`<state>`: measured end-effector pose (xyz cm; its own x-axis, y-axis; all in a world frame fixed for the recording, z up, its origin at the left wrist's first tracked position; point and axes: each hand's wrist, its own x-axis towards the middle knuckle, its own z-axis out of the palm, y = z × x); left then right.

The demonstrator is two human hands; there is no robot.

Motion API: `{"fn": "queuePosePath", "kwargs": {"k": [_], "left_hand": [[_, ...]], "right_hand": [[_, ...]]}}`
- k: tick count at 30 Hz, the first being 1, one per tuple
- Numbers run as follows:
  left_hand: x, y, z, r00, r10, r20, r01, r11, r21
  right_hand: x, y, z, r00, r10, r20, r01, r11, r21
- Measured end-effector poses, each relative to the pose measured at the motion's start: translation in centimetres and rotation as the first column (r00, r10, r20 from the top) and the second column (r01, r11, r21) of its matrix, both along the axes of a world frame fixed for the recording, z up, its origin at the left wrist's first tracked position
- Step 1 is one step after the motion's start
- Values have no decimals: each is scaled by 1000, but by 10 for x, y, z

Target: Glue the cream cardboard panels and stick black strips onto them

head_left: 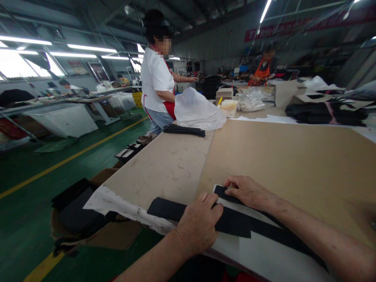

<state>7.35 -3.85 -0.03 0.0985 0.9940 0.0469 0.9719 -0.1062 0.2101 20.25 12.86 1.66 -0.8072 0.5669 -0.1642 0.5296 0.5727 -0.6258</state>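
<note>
Near the table's front edge lies a black strip (235,222), running left to right. My left hand (201,223) rests over it with fingers bent and pressed together; whether they grip the strip is hidden. Farther right, my right hand (245,190) is at the end of a second black strip (220,192), thumb and fingers closed on its edge. White sheet material (264,250) shows beneath and between the strips. Another long dark piece continues to the lower right, partly under my right forearm.
A stack of black strips (184,130) and a white plastic bag (199,109) lie at the table's far left. Behind them stands a person in white. An open carton (117,235) with black pieces is on the floor, left.
</note>
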Motion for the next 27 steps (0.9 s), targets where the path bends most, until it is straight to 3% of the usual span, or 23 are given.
{"fn": "queuePosePath", "kwargs": {"k": [17, 19, 22, 27], "left_hand": [[0, 3, 12, 992, -27, -122, 17, 997, -79], [-1, 4, 12, 992, -27, -121, 17, 997, -79], [-2, 5, 9, 993, -35, -116, 27, 997, -70], [-4, 6, 3, 997, -22, -71, 19, 999, -50]], "right_hand": [[-2, 6, 0, 998, 29, 54, -34, 996, 77], [15, 10, 6, 998, 16, 53, -18, 999, 51], [67, 19, 12, 999, -8, 44, 10, 999, -46], [169, 18, 0, 966, -260, 0, 256, 950, -181]]}}
